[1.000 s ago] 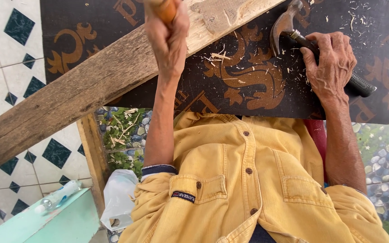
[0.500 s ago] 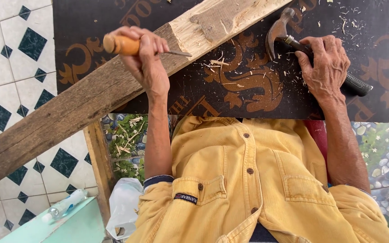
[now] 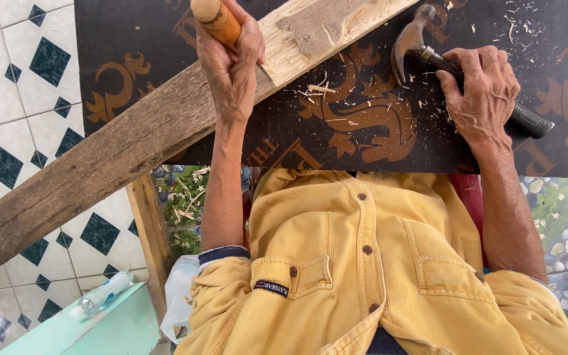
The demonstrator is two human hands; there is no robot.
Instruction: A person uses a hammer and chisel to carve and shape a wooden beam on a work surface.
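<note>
Nearest the camera is the yellow corduroy shirt (image 3: 376, 276), sleeves rolled above the elbows, so both forearms are bare as they reach out toward twelve o'clock.

At eleven o'clock the left hand (image 3: 231, 62) is wrapped tight in a full fist around the orange handle of a chisel (image 3: 215, 20). The handle leans away from the body and the blade angles down to meet the wooden plank (image 3: 119, 151) just beside the thumb. A fist grip like that looks made to steady the tool against a blow and leaves the butt end free.

At one o'clock the right hand (image 3: 481, 92) is curled over the black grip of a claw hammer (image 3: 415, 43). The knuckles are on top and the fingers are folded round the grip. The head sits low over the dark board (image 3: 363, 131), at rest by the look of it, not raised.

The plank lies slantwise, from eight o'clock near the floor up to twelve o'clock. Its weathered end hangs off the board's edge while the pale, freshly cut end sits on it — that puts the worked part on solid support. A shallow recess (image 3: 317, 26) shows in the pale wood, and shavings (image 3: 317, 89) are scattered just below it between the two hands.

Down at seven o'clock, well apart from the work, a clear plastic bottle (image 3: 103, 294) lies on a teal surface (image 3: 100, 329). Beyond that the blue-and-white tiled floor (image 3: 8, 98) runs off to ten o'clock.
</note>
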